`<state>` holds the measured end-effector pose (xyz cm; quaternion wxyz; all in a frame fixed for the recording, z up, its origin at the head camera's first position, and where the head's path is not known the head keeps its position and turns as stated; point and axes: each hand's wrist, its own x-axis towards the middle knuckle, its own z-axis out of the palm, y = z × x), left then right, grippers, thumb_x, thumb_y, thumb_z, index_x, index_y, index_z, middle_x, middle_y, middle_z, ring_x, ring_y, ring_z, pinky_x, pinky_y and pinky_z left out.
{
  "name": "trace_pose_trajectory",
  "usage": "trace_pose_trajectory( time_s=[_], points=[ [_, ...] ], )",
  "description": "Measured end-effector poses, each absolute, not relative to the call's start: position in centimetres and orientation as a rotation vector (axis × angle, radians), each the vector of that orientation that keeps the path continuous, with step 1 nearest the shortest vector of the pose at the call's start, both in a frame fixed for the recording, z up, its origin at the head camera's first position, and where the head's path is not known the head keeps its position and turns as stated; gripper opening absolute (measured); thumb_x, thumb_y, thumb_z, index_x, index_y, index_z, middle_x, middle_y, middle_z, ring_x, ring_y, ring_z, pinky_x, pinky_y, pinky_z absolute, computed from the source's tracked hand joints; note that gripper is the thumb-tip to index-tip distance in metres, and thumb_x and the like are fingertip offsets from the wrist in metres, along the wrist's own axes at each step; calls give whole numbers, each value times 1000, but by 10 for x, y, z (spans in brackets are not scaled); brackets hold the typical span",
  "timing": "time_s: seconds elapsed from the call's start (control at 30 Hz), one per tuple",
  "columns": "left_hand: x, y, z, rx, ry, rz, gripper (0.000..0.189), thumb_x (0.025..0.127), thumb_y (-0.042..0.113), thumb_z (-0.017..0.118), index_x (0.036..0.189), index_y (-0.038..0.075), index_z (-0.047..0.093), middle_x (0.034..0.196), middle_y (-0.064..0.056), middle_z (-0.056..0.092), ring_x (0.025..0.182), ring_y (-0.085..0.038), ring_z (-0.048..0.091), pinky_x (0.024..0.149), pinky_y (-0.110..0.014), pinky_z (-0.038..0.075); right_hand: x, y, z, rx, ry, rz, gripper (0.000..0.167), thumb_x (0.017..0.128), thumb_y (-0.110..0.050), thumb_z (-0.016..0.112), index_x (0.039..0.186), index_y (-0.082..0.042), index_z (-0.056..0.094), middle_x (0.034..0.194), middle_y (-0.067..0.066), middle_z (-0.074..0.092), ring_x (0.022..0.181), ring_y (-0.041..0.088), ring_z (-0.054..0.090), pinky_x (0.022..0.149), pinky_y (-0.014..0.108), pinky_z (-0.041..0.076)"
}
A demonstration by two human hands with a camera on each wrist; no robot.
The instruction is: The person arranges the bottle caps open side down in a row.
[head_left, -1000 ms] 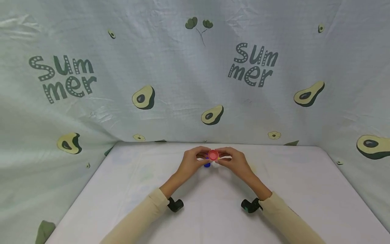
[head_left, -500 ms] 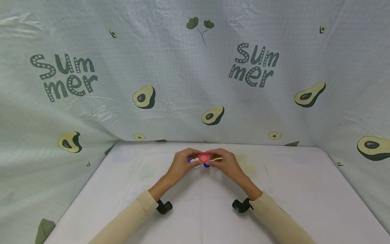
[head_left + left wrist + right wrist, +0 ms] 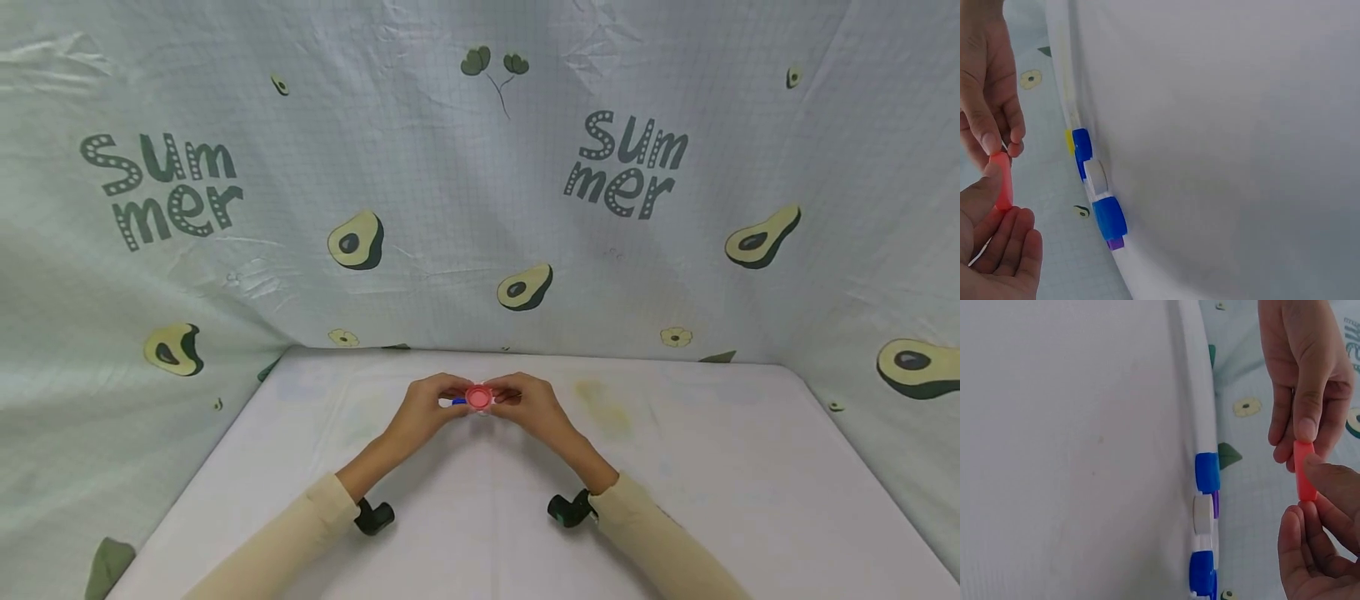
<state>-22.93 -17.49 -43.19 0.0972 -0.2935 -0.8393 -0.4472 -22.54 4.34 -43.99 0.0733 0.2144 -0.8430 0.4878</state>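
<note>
A round red bottle cap point(image 3: 478, 397) is held up between both hands near the back of the table. From one side my left hand point(image 3: 429, 408) pinches its edge between thumb and fingers; my right hand point(image 3: 531, 407) pinches the opposite edge. In the left wrist view the red cap point(image 3: 1002, 181) shows edge-on, with the left hand below it and the right hand above. Behind the hands, mostly hidden in the head view, blue caps point(image 3: 1110, 217) and a white cap point(image 3: 1095, 176) stand in a row, with bits of yellow and purple beside them.
The white-covered table point(image 3: 495, 517) ends at a fabric backdrop point(image 3: 435, 167) printed with avocados and lettering. In the right wrist view, another blue cap point(image 3: 1202, 572) stands by the table's far edge. A dark camera point(image 3: 375, 517) hangs at the left wrist.
Both hands have moved left and slightly nearer with the red cap between them. The blue and yellow caps behind are now more covered by the hands.
</note>
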Motion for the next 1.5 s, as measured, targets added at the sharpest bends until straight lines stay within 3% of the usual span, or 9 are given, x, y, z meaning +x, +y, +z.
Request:
trace_pose_trajectory(
  time_s=[0.27,0.5,0.97,1.27,1.5],
  points=[
    [-227,-186,-435,-857,-2592,-1261,29,85,5,81,112,0,75,109,-12,75,99,-27,72,88,-41,59,-226,30,-445,590,-2660,1421,29,85,-4,81,113,-1,76,92,3,72,83,12,67,74,22,58],
    [-227,-189,-440,-883,-2624,-1271,27,85,1,80,111,-2,74,106,-13,75,94,-26,72,85,-39,60,-227,27,-450,617,-2705,1413,26,86,-1,79,112,-1,76,91,3,74,80,10,67,71,22,58],
    [-228,-194,-453,-764,-2760,-1362,23,85,-1,80,106,-5,73,95,-10,72,82,-15,64,72,-21,55,-234,19,-466,597,-2764,1466,27,80,-2,85,105,-1,78,87,6,76,74,9,68,67,21,57],
    [-232,-197,-458,-761,-2791,-1352,24,84,-1,80,105,-6,72,88,-10,69,77,-13,60,66,-19,51,-235,13,-463,586,-2843,1429,24,81,-4,85,103,-1,77,88,6,76,78,11,70,70,23,59],
    [-229,-197,-459,-659,-2795,-1389,26,85,-4,79,108,-6,68,92,-11,69,82,-17,65,74,-25,57,-236,27,-456,578,-2891,1388,21,87,-4,79,108,-2,76,89,2,74,79,10,67,71,23,58]
  ],
)
